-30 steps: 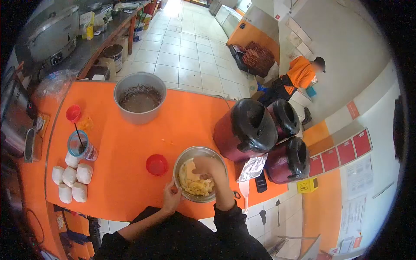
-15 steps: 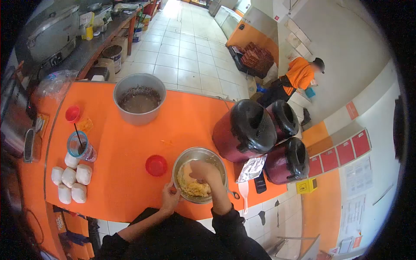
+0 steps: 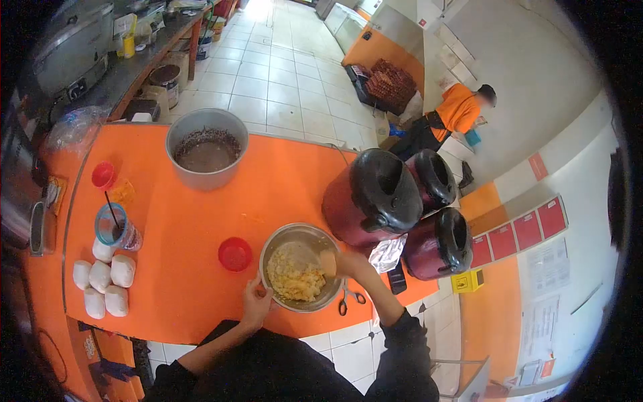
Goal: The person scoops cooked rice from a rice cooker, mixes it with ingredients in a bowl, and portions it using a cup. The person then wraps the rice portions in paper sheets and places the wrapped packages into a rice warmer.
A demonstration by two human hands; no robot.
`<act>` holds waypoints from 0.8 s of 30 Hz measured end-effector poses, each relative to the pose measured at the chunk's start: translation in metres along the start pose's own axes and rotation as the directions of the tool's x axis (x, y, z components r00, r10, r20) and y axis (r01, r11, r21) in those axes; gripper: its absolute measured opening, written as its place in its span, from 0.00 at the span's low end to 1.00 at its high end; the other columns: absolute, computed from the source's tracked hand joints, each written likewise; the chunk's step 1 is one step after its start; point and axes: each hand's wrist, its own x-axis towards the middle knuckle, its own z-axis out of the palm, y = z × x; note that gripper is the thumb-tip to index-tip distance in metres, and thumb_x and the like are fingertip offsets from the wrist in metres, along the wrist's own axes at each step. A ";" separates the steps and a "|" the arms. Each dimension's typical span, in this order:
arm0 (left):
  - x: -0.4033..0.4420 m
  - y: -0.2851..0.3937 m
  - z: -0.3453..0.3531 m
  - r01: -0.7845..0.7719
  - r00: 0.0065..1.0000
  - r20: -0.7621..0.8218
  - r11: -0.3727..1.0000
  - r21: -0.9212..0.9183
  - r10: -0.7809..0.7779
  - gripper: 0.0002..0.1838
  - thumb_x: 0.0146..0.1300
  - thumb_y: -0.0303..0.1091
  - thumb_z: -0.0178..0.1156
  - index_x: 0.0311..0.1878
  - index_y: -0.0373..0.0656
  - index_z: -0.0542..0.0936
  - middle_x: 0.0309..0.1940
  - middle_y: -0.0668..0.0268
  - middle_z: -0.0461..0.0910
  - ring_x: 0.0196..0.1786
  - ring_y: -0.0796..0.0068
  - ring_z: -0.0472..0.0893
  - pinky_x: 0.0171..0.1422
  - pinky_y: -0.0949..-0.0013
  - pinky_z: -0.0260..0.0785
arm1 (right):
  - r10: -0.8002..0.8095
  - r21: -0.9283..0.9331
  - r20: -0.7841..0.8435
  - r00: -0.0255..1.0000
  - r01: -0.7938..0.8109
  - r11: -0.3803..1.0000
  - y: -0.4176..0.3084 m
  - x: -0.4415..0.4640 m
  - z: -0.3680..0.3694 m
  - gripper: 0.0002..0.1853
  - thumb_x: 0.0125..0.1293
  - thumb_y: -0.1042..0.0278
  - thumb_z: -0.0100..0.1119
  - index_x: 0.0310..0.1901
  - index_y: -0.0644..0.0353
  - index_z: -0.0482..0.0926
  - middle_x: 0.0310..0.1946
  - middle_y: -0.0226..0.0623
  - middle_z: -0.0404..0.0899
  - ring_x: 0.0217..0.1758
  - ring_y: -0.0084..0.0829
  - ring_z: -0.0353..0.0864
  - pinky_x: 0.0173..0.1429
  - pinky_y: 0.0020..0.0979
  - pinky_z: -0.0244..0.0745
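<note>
A metal mixing bowl (image 3: 276, 236) stands near the table's front edge, with a crumbly yellow mixture (image 3: 295, 280) inside. My left hand (image 3: 256, 303) grips its lower left rim between thumb and fingers. At the right rim is my right hand (image 3: 340, 264), its fingers bent together over the inner wall above the mixture. Whatever those fingers may hold is hidden. Just right of the bowl lies a pair of scissors (image 3: 351, 295), partly under my right forearm. A small red bowl (image 3: 235, 254) sits close by on the left.
A big pot (image 3: 207, 175) with dark residue stands behind. Dark red lidded containers (image 3: 365, 201), foil (image 3: 387, 253) and a phone (image 3: 397, 278) are at right. White dough balls (image 3: 101, 275) and a cup (image 3: 115, 229) sit left. A person in orange (image 3: 458, 110) is beyond the table.
My right hand has moved from the middle of the mixing bowl to its right rim, uncovering the yellow mixture. The scissors show more fully. My left hand stays at the rim.
</note>
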 end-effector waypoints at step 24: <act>0.011 -0.003 -0.009 0.004 0.998 0.057 1.000 -0.018 -0.003 0.26 0.62 0.18 0.52 0.64 0.33 0.64 0.52 0.60 0.61 0.47 0.64 0.79 0.39 0.64 0.85 | -0.037 0.074 0.081 0.996 0.031 0.997 -0.162 -0.015 -0.070 0.09 0.53 0.64 0.60 0.27 0.62 0.81 0.24 0.51 0.80 0.28 0.45 0.82 0.32 0.45 0.75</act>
